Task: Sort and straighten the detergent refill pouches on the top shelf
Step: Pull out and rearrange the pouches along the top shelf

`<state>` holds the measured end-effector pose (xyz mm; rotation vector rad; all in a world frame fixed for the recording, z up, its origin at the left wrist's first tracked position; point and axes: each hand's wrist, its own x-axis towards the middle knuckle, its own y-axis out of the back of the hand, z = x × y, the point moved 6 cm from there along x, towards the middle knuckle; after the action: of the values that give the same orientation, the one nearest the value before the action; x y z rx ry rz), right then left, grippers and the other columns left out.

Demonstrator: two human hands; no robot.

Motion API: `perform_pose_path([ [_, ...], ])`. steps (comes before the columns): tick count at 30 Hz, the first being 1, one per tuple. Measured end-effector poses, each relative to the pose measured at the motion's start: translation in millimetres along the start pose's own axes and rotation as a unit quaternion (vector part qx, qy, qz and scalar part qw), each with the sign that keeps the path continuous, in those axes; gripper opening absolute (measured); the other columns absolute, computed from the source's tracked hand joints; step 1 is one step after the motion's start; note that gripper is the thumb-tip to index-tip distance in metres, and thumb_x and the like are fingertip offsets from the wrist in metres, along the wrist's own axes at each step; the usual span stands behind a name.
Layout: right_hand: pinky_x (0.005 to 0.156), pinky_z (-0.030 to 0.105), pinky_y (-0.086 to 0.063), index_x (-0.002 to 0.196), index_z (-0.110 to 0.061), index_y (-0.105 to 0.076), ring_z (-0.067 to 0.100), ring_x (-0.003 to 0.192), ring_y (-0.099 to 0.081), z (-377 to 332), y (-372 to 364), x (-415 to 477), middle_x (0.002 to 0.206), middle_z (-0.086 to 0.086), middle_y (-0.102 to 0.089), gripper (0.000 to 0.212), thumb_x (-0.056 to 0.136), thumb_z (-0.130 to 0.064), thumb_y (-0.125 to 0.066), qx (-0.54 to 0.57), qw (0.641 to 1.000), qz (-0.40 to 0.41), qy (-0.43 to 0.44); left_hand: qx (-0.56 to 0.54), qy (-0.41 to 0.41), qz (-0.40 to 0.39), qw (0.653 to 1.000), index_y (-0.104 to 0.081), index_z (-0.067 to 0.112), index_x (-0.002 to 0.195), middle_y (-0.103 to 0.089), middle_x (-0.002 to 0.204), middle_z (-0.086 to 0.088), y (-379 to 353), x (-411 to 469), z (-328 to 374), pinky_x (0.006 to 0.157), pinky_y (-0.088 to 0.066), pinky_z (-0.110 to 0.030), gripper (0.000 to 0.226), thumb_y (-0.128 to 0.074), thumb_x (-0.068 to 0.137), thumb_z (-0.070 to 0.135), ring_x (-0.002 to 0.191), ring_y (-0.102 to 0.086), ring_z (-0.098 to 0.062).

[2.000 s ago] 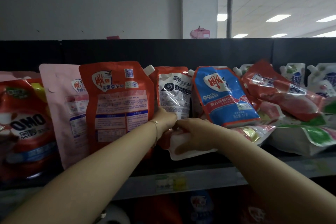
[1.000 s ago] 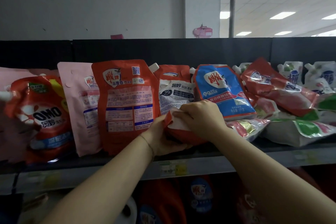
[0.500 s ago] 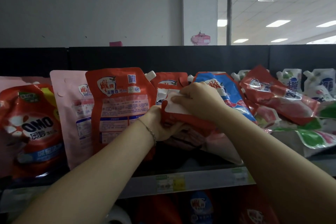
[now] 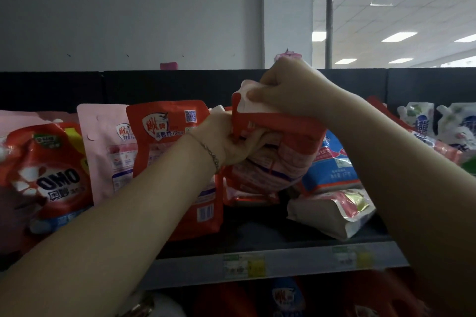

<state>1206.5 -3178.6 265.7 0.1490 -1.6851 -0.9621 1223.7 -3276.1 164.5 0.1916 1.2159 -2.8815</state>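
Note:
Both my hands hold a red and white refill pouch (image 4: pixel 278 152) lifted above the top shelf (image 4: pixel 283 262), in front of the standing row. My left hand (image 4: pixel 231 141) grips its left edge, and my right hand (image 4: pixel 286 85) grips its white upper corner from above. Left of it stand an orange-red pouch (image 4: pixel 164 131), a pink pouch (image 4: pixel 103 152) and a red OMO pouch (image 4: pixel 49 172). To the right a blue pouch (image 4: pixel 332 165) leans, with a white and red pouch (image 4: pixel 332 208) lying flat below it.
Far right, red pouches and white pouches (image 4: pixel 456 126) lie piled behind my right forearm. A black back panel (image 4: pixel 154 85) closes the shelf behind. Price tags (image 4: pixel 244 265) sit on the shelf's front lip. More detergent packs show dimly on the shelf below.
The red and white pouch has gone from lying low at the shelf front to being raised high in both hands, my right hand moving up to its top corner.

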Motion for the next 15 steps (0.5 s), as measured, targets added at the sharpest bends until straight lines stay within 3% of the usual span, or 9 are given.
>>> perform_pose_path([
  [5, 0.054, 0.031, -0.040, 0.051, -0.020, -0.053, 0.017, 0.053, -0.044, -8, 17, -4, 0.052, -0.002, -0.044, 0.044, 0.092, -0.037, -0.057, -0.006, 0.999, 0.042, 0.030, 0.072, -0.043, -0.020, 0.996, -0.060, -0.010, 0.098, -0.066, 0.082, -0.032, -15, 1, 12, 0.038, -0.053, -0.039, 0.041, -0.049, 0.098, 0.030, 0.057, -0.067, -0.042],
  [7, 0.056, 0.037, -0.046, 0.058, -0.018, -0.058, 0.019, 0.056, -0.051, -8, 13, -10, 0.057, 0.001, -0.051, 0.042, 0.094, -0.040, -0.054, -0.018, 0.998, 0.048, 0.048, 0.090, -0.065, -0.027, 0.993, -0.059, -0.008, 0.105, -0.067, 0.091, -0.026, -11, 9, 14, 0.055, -0.060, -0.038, 0.040, -0.049, 0.097, 0.030, 0.071, -0.068, -0.036],
  [10, 0.060, 0.038, -0.049, 0.069, -0.017, -0.061, 0.019, 0.062, -0.054, 5, -9, -28, 0.065, 0.000, -0.056, 0.040, 0.095, -0.045, -0.051, -0.063, 0.995, 0.063, 0.051, 0.131, -0.105, -0.052, 0.984, -0.058, 0.002, 0.106, -0.062, 0.095, -0.013, 2, 22, 7, 0.074, -0.055, -0.026, 0.034, -0.040, 0.096, 0.029, 0.082, -0.062, -0.022],
  [13, 0.054, 0.028, -0.036, 0.077, -0.018, -0.067, 0.018, 0.064, -0.054, 13, -36, -62, 0.071, -0.003, -0.061, 0.035, 0.094, -0.044, -0.051, -0.046, 0.989, 0.099, 0.103, 0.202, -0.116, -0.030, 0.972, -0.065, 0.008, 0.074, -0.058, 0.072, -0.007, 22, 36, -8, 0.063, -0.046, -0.027, 0.040, -0.033, 0.095, 0.018, 0.065, -0.056, -0.017],
  [15, 0.058, 0.028, -0.038, 0.082, -0.023, -0.066, 0.012, 0.069, -0.054, 26, -64, -80, 0.077, -0.009, -0.059, 0.038, 0.092, -0.055, -0.048, -0.011, 0.995, 0.009, 0.097, 0.255, -0.116, 0.005, 0.960, -0.071, 0.008, 0.066, -0.062, 0.066, -0.009, 43, 46, -19, 0.063, -0.043, -0.029, 0.049, -0.030, 0.092, 0.013, 0.059, -0.058, -0.018],
])
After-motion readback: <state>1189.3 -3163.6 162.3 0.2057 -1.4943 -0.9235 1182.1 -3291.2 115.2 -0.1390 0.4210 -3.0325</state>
